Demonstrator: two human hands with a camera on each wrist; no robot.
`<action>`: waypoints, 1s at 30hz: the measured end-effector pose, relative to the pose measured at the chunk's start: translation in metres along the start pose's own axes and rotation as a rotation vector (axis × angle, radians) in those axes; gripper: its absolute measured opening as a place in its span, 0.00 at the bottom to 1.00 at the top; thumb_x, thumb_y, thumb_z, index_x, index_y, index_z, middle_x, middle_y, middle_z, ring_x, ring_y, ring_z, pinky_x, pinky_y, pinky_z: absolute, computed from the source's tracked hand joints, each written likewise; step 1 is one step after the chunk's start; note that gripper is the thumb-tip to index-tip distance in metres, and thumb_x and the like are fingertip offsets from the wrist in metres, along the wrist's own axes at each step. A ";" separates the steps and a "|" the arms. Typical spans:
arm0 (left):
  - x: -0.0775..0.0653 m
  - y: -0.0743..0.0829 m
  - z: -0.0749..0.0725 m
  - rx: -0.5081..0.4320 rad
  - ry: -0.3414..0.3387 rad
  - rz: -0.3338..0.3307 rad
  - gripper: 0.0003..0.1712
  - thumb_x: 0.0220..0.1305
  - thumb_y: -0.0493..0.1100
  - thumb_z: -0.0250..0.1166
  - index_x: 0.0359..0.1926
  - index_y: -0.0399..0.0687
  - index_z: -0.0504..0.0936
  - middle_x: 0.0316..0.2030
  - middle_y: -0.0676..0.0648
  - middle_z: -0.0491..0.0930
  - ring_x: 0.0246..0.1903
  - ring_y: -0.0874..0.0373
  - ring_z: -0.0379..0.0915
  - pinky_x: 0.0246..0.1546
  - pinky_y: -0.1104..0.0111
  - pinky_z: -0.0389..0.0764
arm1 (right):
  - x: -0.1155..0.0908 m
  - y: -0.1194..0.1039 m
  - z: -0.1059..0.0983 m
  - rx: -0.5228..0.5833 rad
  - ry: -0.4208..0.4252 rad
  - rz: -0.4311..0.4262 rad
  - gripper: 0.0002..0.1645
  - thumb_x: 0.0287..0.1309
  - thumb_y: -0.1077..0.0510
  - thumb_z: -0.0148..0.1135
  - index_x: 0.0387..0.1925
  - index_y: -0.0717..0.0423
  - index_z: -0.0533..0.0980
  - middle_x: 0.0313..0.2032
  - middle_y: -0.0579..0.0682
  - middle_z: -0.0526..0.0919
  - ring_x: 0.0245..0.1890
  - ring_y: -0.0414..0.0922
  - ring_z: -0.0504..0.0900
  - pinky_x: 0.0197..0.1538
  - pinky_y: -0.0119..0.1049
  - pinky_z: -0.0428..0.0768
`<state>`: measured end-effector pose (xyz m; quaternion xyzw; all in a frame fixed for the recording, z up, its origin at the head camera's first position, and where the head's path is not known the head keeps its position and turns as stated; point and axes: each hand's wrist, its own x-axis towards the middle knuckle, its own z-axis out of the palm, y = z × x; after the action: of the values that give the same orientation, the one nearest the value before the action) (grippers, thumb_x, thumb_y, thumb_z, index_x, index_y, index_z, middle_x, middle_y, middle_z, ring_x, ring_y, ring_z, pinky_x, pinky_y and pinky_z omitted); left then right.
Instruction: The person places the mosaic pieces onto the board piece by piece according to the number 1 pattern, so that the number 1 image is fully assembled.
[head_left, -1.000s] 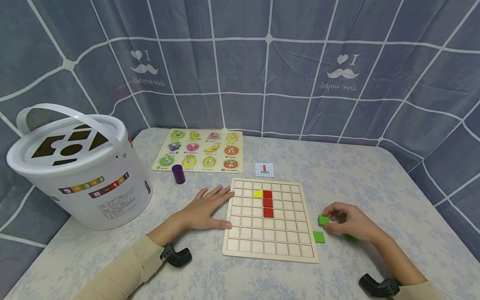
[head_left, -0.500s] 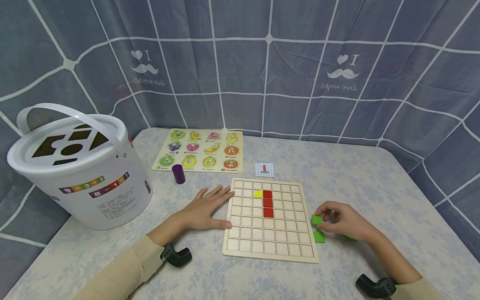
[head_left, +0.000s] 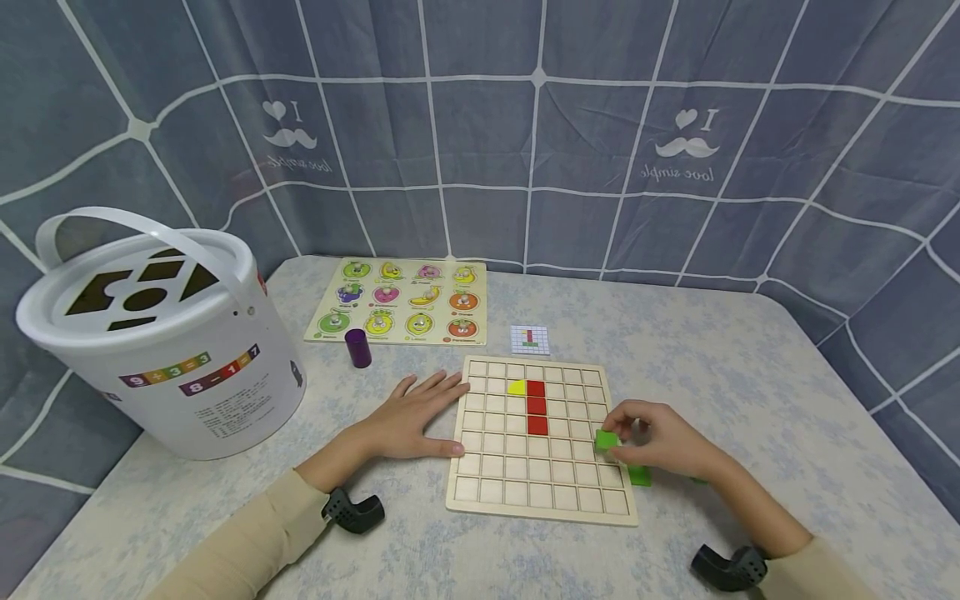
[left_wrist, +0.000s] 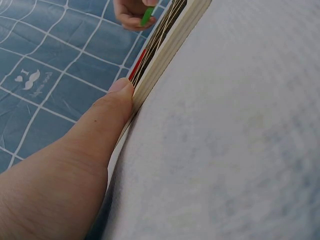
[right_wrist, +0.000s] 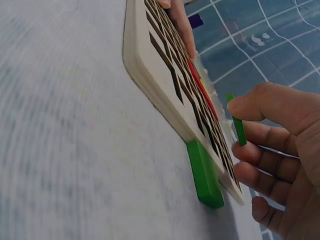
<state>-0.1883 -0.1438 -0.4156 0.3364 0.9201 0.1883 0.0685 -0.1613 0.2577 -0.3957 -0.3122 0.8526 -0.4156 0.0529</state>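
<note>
A grid board (head_left: 491, 489) lies central; the left hand (head_left: 408, 425), fingers outstretched, touches its left edge; the right hand (head_left: 667, 437) pinches a green tile (head_left: 606, 441) above the board's right side: apparently a placing step, next needing aligned lowering.

Play corner, home or studio unclear: blue curtain (head_left: 480, 133) hangs behind patterned tabletop (head_left: 750, 358) with fruit-picture board (head_left: 405, 307), grid board (head_left: 539, 472), white bucket (head_left: 168, 429).

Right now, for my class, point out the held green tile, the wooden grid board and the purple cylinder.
Held green tile (head_left: 606, 437): head view, its upper face.
Wooden grid board (head_left: 538, 472): head view, a bare square.
Purple cylinder (head_left: 359, 351): head view, middle of its side.
</note>
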 end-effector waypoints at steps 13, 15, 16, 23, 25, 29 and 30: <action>0.000 -0.001 0.000 0.000 0.005 0.005 0.54 0.57 0.74 0.59 0.77 0.54 0.54 0.75 0.48 0.49 0.75 0.50 0.38 0.69 0.43 0.37 | 0.021 -0.009 0.017 0.021 -0.051 -0.046 0.12 0.53 0.60 0.73 0.40 0.51 0.80 0.30 0.45 0.78 0.29 0.46 0.74 0.32 0.35 0.74; 0.000 -0.001 0.001 0.002 0.004 0.003 0.54 0.57 0.74 0.59 0.77 0.54 0.53 0.76 0.48 0.49 0.75 0.50 0.37 0.69 0.44 0.37 | 0.024 -0.011 0.019 0.027 -0.058 -0.052 0.12 0.54 0.60 0.72 0.40 0.52 0.80 0.31 0.45 0.78 0.30 0.46 0.74 0.33 0.34 0.75; 0.000 -0.001 0.001 0.001 0.005 0.003 0.54 0.57 0.74 0.59 0.77 0.54 0.53 0.75 0.48 0.49 0.75 0.50 0.37 0.69 0.44 0.37 | 0.026 -0.012 0.021 0.028 -0.060 -0.054 0.12 0.54 0.60 0.72 0.40 0.51 0.80 0.32 0.44 0.78 0.30 0.45 0.74 0.33 0.34 0.76; 0.000 -0.001 0.002 -0.001 0.003 0.003 0.54 0.57 0.74 0.59 0.77 0.55 0.53 0.76 0.48 0.48 0.75 0.50 0.37 0.69 0.44 0.37 | 0.034 -0.014 0.029 0.038 -0.077 -0.095 0.11 0.54 0.61 0.72 0.40 0.52 0.80 0.32 0.46 0.78 0.31 0.46 0.74 0.33 0.33 0.76; 0.000 -0.001 0.002 0.003 0.002 0.001 0.54 0.57 0.74 0.59 0.77 0.55 0.53 0.76 0.48 0.48 0.75 0.51 0.37 0.69 0.44 0.37 | 0.037 -0.016 0.031 0.034 -0.080 -0.098 0.12 0.54 0.61 0.72 0.40 0.51 0.80 0.31 0.48 0.78 0.30 0.47 0.74 0.32 0.33 0.76; 0.000 0.000 0.001 0.007 0.005 -0.001 0.54 0.57 0.74 0.59 0.77 0.55 0.53 0.76 0.48 0.48 0.75 0.50 0.38 0.69 0.43 0.37 | 0.042 -0.023 0.034 0.041 -0.083 -0.079 0.12 0.54 0.60 0.72 0.40 0.49 0.80 0.31 0.48 0.78 0.31 0.47 0.74 0.33 0.33 0.75; 0.000 0.000 0.001 0.007 0.005 -0.001 0.54 0.57 0.74 0.59 0.77 0.54 0.53 0.76 0.48 0.48 0.75 0.50 0.38 0.69 0.43 0.37 | 0.043 -0.025 0.035 0.042 -0.086 -0.073 0.12 0.54 0.59 0.72 0.40 0.49 0.80 0.32 0.47 0.78 0.31 0.47 0.74 0.34 0.34 0.76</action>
<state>-0.1884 -0.1438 -0.4166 0.3356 0.9212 0.1857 0.0653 -0.1718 0.1976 -0.3931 -0.3594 0.8286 -0.4214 0.0811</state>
